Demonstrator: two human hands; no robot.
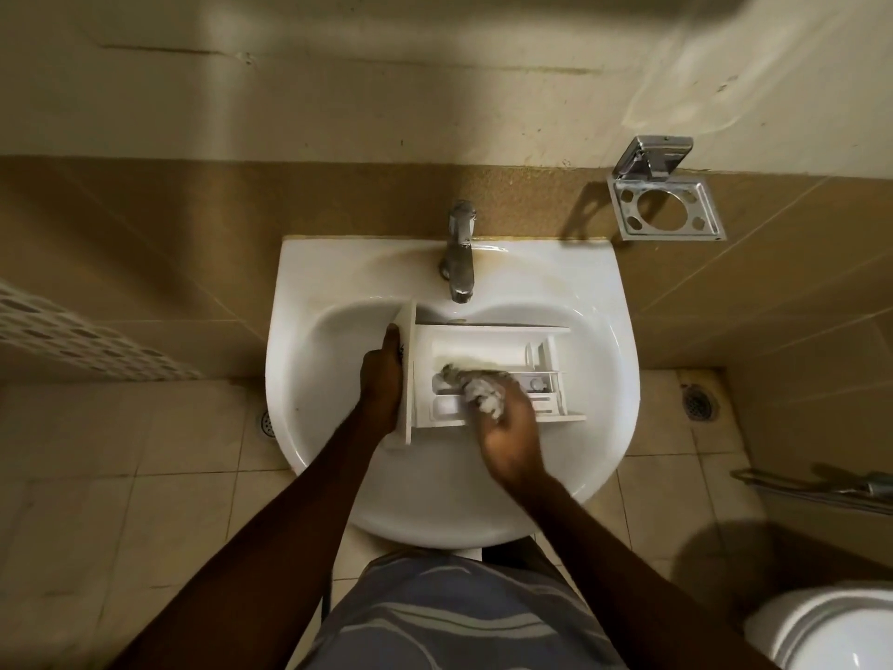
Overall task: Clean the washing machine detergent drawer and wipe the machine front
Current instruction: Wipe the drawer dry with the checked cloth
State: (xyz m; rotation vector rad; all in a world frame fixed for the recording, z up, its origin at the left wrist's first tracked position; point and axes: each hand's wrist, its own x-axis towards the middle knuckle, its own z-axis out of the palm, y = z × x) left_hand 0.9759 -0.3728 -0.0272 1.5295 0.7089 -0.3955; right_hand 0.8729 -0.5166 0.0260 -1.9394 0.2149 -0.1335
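In the head view, the detergent drawer point(488, 350) is seen lying inside the bowl of the white washbasin point(309, 292), just below the chrome tap point(459, 253), with its open compartments turned upward. That placement is judged to be deliberate: rinse water and loosened residue would be caught by the bowl. No water can be seen running from the tap.

The drawer's front panel point(408, 374) is gripped by the left hand point(381, 379), whose fingers point(390, 337) are curled round the panel's far edge, presumably so that the drawer is steadied against the scrubbing. A crumpled whitish cloth point(483, 391) is bunched in the right hand point(512, 437), whose fingers are closed over it, and is pressed into the compartments nearest the person (the hand is motion-blurred, so the exact compartment cannot be told).

The larger far compartment is seen to hold nothing solid; a yellowish tinge shows near the cloth, though whether it is residue cannot be told.

A metal wall holder point(667, 210) is mounted to the right and stands empty. The washing machine is not in view, so its front is judged not yet wiped.
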